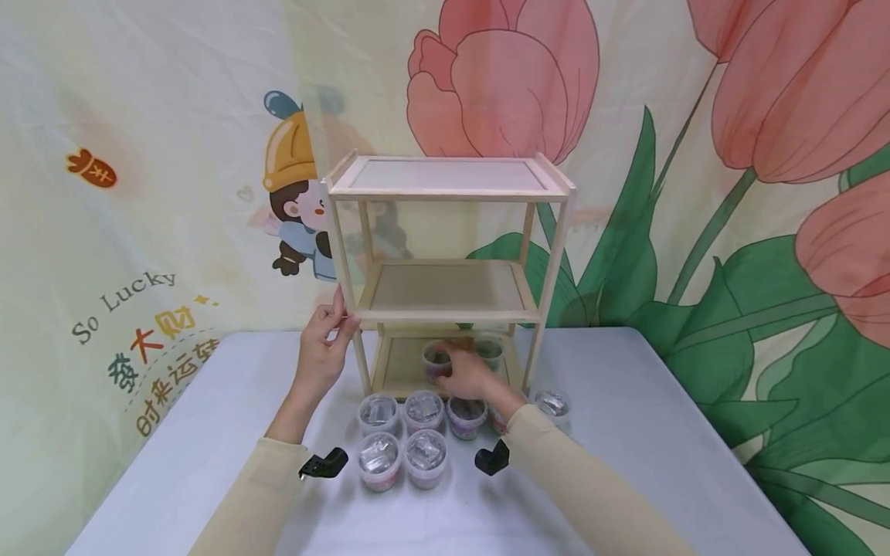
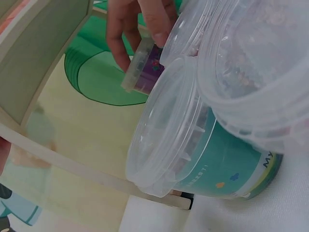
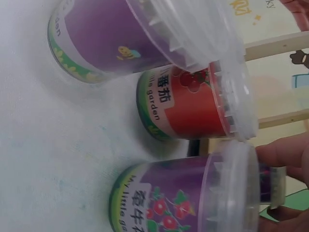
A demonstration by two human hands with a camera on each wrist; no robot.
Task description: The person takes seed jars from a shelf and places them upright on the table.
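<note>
A small three-tier wooden shelf rack [image 1: 448, 315] stands on the table. My left hand [image 1: 323, 351] grips its left front post at middle-shelf height. Over the bottom shelf, my right hand [image 1: 476, 378] holds a small plastic tub [image 1: 436, 360] by its side. The left wrist view shows that tub's purple label [image 2: 150, 71] between the fingers. Another lidded tub [image 1: 490, 349] sits to the right on the bottom shelf, partly behind the right hand. I cannot tell whether the held tub touches the shelf.
Several clear-lidded tubs stand in front of the rack, among them a teal one [image 2: 227, 162], a red one [image 3: 186, 104] and a purple one [image 3: 178, 198]. One tub [image 1: 554, 405] is by the right forearm. Behind hangs a printed cloth [image 1: 647, 232] with tulips.
</note>
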